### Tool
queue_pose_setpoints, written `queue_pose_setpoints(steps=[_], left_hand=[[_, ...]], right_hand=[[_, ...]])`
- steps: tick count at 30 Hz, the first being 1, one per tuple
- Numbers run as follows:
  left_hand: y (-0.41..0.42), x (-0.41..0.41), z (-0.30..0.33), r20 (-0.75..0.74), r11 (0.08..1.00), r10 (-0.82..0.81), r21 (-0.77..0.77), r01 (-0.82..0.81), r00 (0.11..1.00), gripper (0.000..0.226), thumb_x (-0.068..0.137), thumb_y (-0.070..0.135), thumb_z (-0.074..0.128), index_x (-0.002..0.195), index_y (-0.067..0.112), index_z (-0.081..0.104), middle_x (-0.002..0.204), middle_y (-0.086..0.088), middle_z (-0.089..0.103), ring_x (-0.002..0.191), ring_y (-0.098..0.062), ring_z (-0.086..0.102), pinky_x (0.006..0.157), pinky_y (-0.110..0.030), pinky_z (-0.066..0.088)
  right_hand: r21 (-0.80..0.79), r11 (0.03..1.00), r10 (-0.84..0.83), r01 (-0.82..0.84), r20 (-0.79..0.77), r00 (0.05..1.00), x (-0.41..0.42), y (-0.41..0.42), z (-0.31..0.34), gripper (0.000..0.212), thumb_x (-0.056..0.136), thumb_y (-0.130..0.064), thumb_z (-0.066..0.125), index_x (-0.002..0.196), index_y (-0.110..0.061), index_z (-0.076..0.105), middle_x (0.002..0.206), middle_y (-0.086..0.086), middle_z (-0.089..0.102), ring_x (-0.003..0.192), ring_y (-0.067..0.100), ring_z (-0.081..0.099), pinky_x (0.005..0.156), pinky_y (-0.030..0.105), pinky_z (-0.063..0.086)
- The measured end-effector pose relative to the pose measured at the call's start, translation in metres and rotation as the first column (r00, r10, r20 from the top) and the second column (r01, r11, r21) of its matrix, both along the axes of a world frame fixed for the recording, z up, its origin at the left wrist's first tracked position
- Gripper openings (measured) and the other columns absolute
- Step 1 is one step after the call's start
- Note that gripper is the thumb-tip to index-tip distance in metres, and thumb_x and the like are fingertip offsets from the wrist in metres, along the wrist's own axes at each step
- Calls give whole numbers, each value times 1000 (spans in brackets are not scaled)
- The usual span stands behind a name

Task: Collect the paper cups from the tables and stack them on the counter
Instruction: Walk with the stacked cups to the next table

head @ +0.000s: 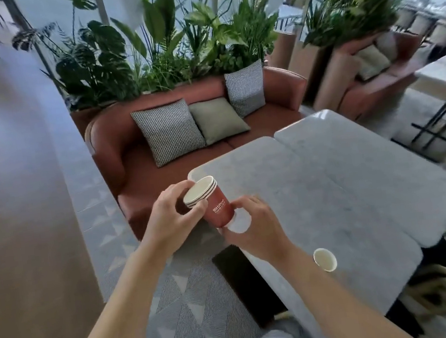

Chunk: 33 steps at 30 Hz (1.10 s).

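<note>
So both hands are on a nested stack of red paper cups with white rims and white lettering [214, 202], held tilted in the air over the near-left corner of the grey marble-look tabletop [330, 183]. The left hand [174, 217] has its thumb and fingers curled round the rim end of the stack, where about three or four rims show one inside the other. The right hand [254, 226] is wrapped round the bottom end, fingers curled under the white base. Another single paper cup with a pale inside [324, 259] stands upright on the tabletop, nearer the camera than the stack and just right of the right forearm, close to the tabletop's near edge. Beyond the tabletop there's a rust-brown leather sofa [145, 184] with two black-and-white checked cushions [169, 132] and a plain sage-green cushion [217, 120] between them. Behind the sofa is a big bank of green leafy plants [161, 41].
</note>
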<state>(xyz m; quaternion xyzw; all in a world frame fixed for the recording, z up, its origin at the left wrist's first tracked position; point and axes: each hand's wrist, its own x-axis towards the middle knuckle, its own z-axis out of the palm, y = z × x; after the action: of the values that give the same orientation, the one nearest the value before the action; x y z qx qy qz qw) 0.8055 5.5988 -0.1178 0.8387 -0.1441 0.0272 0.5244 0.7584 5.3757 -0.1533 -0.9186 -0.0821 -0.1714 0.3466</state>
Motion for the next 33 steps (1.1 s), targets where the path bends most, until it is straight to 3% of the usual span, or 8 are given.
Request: queue_pose_setpoints(steps=[3, 7, 9, 14, 19, 23, 27, 33], left_hand=[[-4, 8, -3, -6, 999, -49, -25, 48, 999, 42, 86, 55, 66, 125, 39, 67, 118, 21, 69, 118, -6, 61, 101, -33, 49], [-20, 25, -1, -32, 994, -98, -53, 97, 995, 32, 88, 52, 66, 119, 50, 64, 119, 25, 68, 119, -5, 60, 96, -20, 42], [-30, 37, -1, -40, 992, -113, -53, 111, 993, 35, 88, 51, 67, 123, 46, 65, 120, 27, 68, 120, -4, 60, 95, -19, 41], [-58, 71, 6, -35, 992, -129, -15, 128, 991, 45, 87, 57, 63, 128, 39, 66, 122, 23, 70, 121, -3, 60, 97, -27, 47], [-92, 113, 24, -30, 987, -160, 23, 161, 987, 42, 87, 54, 67, 126, 39, 67, 120, 19, 71, 117, -14, 66, 100, -52, 55], [-134, 142, 28, -17, 981, -183, 65, 183, 983, 48, 85, 58, 66, 130, 42, 64, 122, 19, 70, 120, -13, 65, 101, -52, 56], [-183, 162, 27, -20, 967, -224, 121, 224, 974, 40, 82, 63, 63, 121, 58, 58, 121, 32, 66, 121, -1, 60, 103, -46, 55], [-250, 172, 18, -30, 934, -325, 150, 326, 945, 34, 87, 47, 73, 116, 54, 57, 119, 26, 67, 117, 5, 60, 94, -20, 46]], right_hand=[[2, 1000, -30, 30, -15, 999, 0, -2, 7, 47, 75, -56, 84, 112, -34, 64, 109, -18, 68, 100, -1, 56, 88, 15, 46], [-10, 998, -58, 57, -51, 997, 8, -15, 12, 50, 76, -55, 84, 114, -28, 68, 111, -15, 70, 102, 3, 59, 92, 18, 47], [-12, 997, -73, 72, -58, 996, 18, -24, 12, 50, 75, -53, 85, 114, -26, 69, 110, -14, 71, 102, 4, 59, 92, 16, 45], [23, 995, -96, 97, -61, 994, 51, -49, 13, 55, 75, -59, 81, 117, -26, 69, 114, -11, 71, 103, 5, 60, 93, 23, 52], [75, 988, -128, 132, -55, 990, 89, -80, 13, 53, 76, -48, 89, 118, -24, 68, 115, -10, 70, 105, 7, 60, 96, 32, 54], [135, 976, -169, 172, -37, 985, 112, -115, 13, 48, 74, -45, 89, 114, -24, 70, 110, -11, 70, 102, 6, 60, 96, 33, 52], [183, 958, -217, 223, -52, 975, 122, -156, 1, 48, 74, -46, 88, 113, -26, 69, 110, -13, 69, 102, 5, 59, 96, 34, 52], [236, 915, -321, 327, -66, 945, 117, -206, -16, 41, 68, -37, 88, 103, -22, 72, 102, -14, 70, 95, 6, 60, 90, 27, 49]])
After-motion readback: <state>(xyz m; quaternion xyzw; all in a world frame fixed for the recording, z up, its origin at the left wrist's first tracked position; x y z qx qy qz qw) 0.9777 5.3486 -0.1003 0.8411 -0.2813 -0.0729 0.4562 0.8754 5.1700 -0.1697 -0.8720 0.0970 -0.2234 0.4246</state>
